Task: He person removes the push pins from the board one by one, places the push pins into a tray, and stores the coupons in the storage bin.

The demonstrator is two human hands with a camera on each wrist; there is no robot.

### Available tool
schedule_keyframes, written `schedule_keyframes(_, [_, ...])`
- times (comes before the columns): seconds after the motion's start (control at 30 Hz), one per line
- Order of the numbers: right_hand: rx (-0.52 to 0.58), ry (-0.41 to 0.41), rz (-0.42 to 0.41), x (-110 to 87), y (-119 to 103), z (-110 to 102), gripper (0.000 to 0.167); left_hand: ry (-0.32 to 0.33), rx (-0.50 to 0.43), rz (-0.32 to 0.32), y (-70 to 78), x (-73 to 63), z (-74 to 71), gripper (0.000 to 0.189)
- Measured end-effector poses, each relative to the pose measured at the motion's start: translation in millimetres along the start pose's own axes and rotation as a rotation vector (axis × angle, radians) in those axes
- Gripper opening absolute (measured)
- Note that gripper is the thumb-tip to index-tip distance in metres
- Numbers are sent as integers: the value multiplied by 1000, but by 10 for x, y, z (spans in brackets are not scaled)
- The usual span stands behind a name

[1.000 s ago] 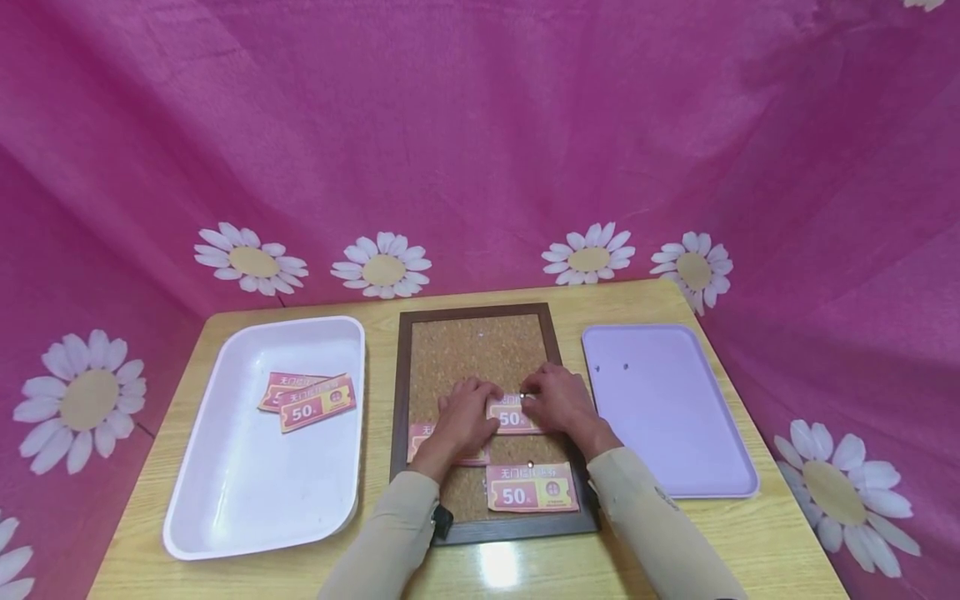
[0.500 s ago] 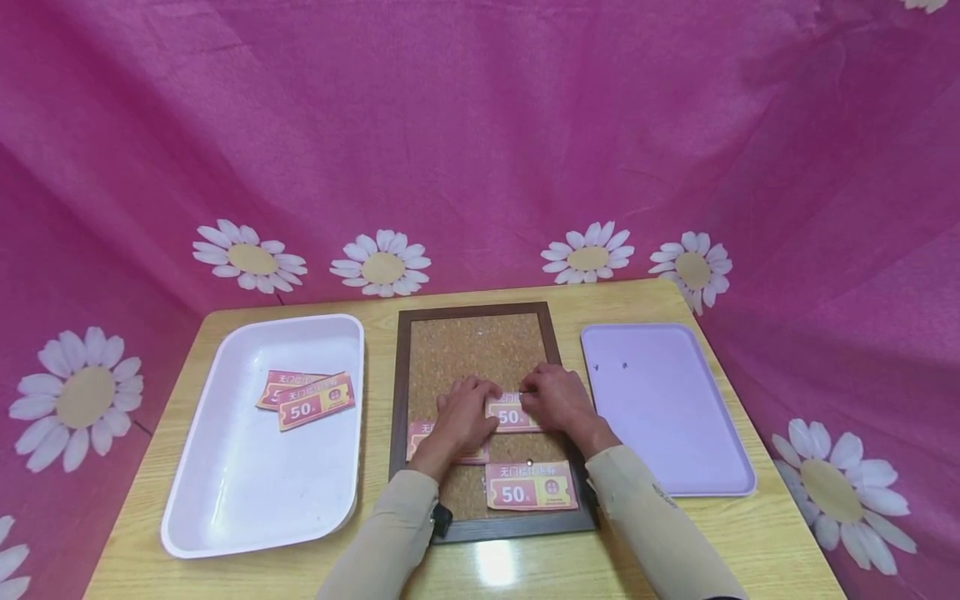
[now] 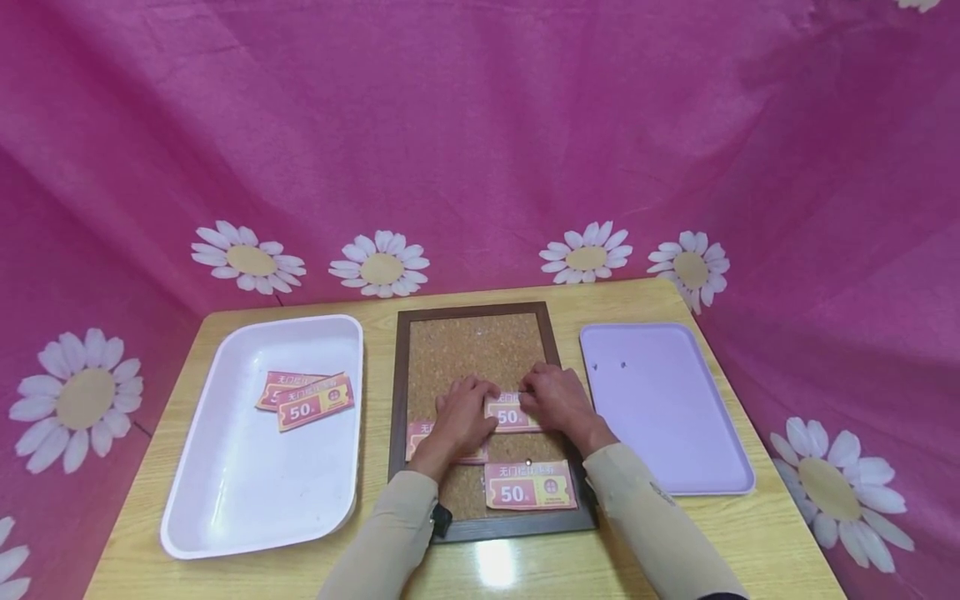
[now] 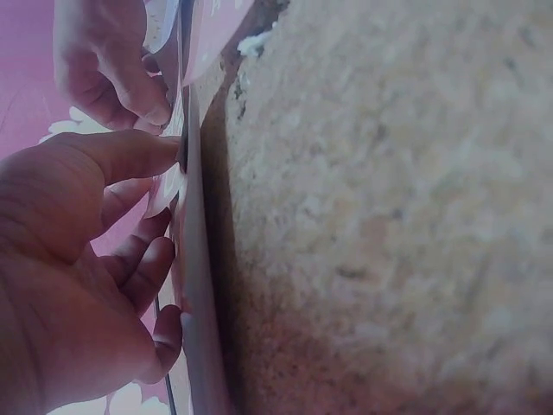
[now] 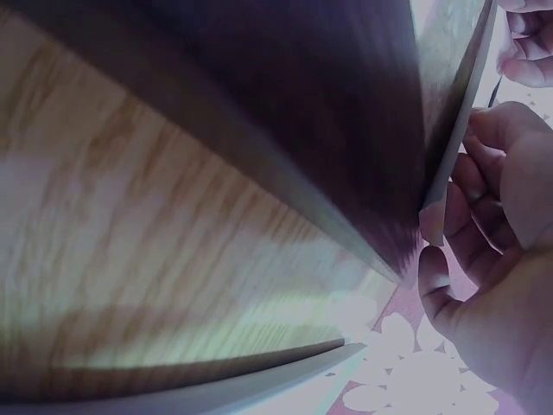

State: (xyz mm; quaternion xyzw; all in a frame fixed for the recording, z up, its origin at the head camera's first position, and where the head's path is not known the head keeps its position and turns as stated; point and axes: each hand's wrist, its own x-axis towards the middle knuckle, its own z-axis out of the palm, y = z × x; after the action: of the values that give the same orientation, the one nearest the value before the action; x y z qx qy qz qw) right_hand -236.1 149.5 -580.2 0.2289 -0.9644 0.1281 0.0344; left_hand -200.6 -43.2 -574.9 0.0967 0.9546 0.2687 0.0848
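Observation:
On the framed corkboard (image 3: 472, 346), my left hand (image 3: 463, 417) holds the left end of a pink and yellow coupon (image 3: 504, 414), thumb and fingers at its edge. My right hand (image 3: 561, 400) covers the coupon's right end. Its fingertips pinch what looks like a push pin at the upper edge, mostly hidden in the head view; a thin dark sliver (image 5: 495, 92) shows by them in the right wrist view. A lower coupon (image 3: 528, 485) has a round pin head (image 3: 528, 462) at its top. Another coupon (image 3: 422, 433) lies partly under my left wrist.
A white tub (image 3: 247, 475) on the left holds two overlapping coupons (image 3: 315, 402). To the right, a lilac tray (image 3: 667, 417) carries two small pins (image 3: 623, 364). The wooden table (image 3: 420, 575) supports everything, with a pink flowered cloth (image 3: 480, 150) around it.
Both hands stay nearly in place over the coupon. A shiny pin head seen beside the right fingertips a second ago is now hidden by them. The camera view has shifted slightly.

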Motion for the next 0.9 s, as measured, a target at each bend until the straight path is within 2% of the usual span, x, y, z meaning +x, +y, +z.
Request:
schedule_keyframes(0.2, [-5, 16, -31, 4, 14, 10, 7, -10, -12, -16, 4, -5, 6, 37])
schedule_keyframes(0.37, [3, -22, -19, 13, 12, 7, 8, -31, -28, -33, 12, -12, -11, 36])
schedule_keyframes(0.57, [97, -80, 82, 71, 36, -87, 9, -38, -45, -44, 19, 2, -31, 36])
schedule_keyframes(0.7, [161, -154, 143, 95, 83, -191, 6, -28, -43, -39, 17, 14, -42, 36])
schedule_keyframes(0.8, [169, -193, 169, 78, 104, -205, 6, -26, -39, -38, 11, 12, -32, 35])
schedule_keyframes(0.9, [170, -187, 180, 51, 117, -183, 6, -27, -41, -42, 12, 5, -7, 34])
